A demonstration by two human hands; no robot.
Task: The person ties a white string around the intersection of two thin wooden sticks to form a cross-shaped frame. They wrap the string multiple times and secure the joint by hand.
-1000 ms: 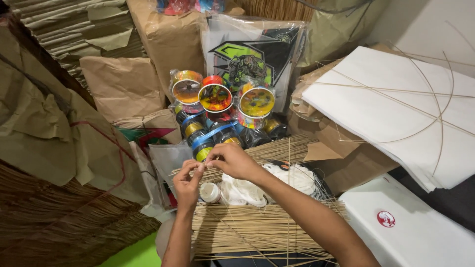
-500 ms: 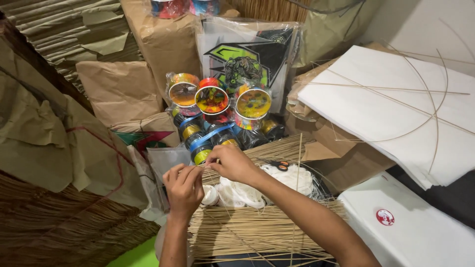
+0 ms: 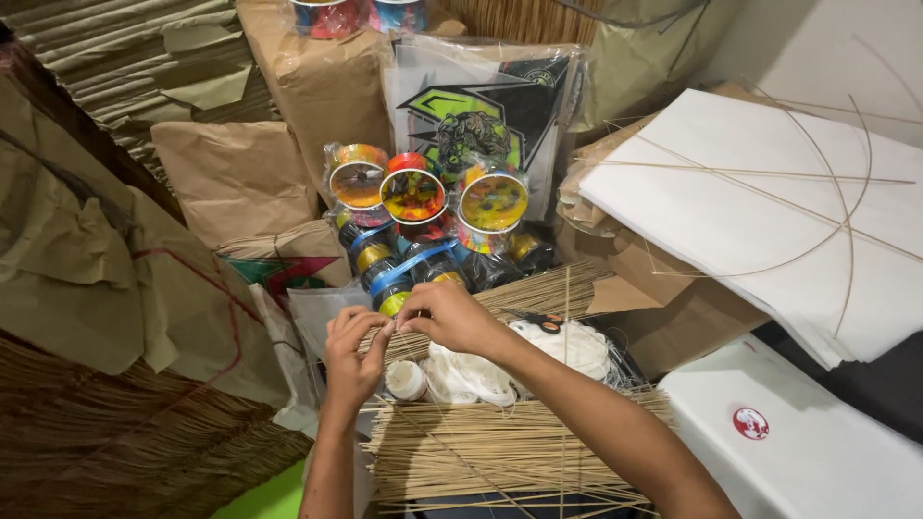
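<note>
Thin stick (image 3: pixel 389 325) pinched between both hands' fingertips, left hand (image 3: pixel 352 354) and right hand (image 3: pixel 450 317), above stick bundle (image 3: pixel 481 447) and white thread (image 3: pixel 562 346). Likely to snap under bending, or slip into bundle.

Rainbow-swirled spools (image 3: pixel 413 195), tan sticks (image 3: pixel 500 450), white thread (image 3: pixel 567 346)
</note>
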